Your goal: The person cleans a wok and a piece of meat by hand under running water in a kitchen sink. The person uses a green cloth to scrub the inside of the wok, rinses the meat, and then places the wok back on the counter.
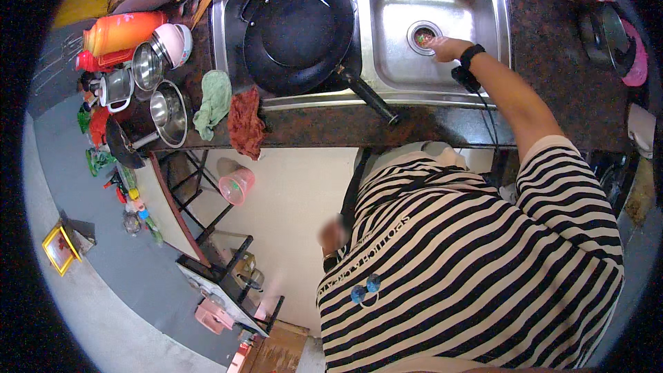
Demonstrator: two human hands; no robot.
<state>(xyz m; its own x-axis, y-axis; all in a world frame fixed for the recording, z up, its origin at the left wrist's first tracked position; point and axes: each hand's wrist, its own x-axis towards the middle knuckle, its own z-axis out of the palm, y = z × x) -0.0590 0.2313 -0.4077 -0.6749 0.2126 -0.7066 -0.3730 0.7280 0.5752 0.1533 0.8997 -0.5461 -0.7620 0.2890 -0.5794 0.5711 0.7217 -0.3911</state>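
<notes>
My right hand (449, 48) reaches into the right bowl (435, 75) of a stainless steel sink. Its fingers are at the edge of the round drain (411, 39), where small reddish and green scraps (424, 36) lie. Whether they grip anything is too small to tell. A black band (472, 56) circles that wrist. Low beside my body hangs my left hand (334, 233), blurred, so its fingers cannot be made out. In the left bowl rests a large black wok (305, 31), its black handle (370, 96) sticking out over the counter's front edge.
A green cloth (213, 103) and a reddish-brown cloth (246, 122) lie left of the sink. Further left are a steel saucepan (169, 114), a glass pot (116, 89) and an orange thermos (124, 31). A pink bin (237, 186) stands on the floor. A black cable (487, 114) crosses the counter.
</notes>
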